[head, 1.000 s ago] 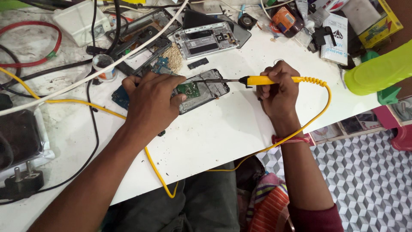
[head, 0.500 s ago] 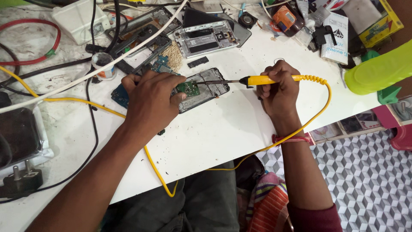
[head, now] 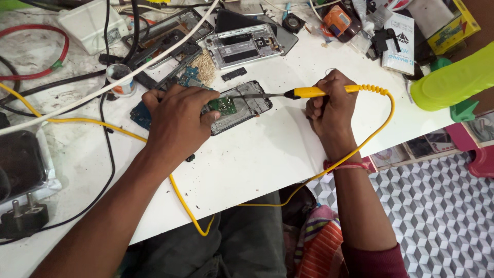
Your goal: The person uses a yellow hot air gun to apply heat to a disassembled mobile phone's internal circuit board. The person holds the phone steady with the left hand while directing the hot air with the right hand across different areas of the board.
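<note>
Pinching green board (head: 222,105) w/ left hand (head: 177,121) — right hand (head: 332,105) clasps yellow soldering iron (head: 309,92).

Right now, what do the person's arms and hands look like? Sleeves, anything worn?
Both hands are bare: no gloves and no rings to be seen. The left hand has a bare forearm as far as the frame shows. The right hand wears a red thread band at the wrist; a maroon sleeve begins near the elbow.
</note>
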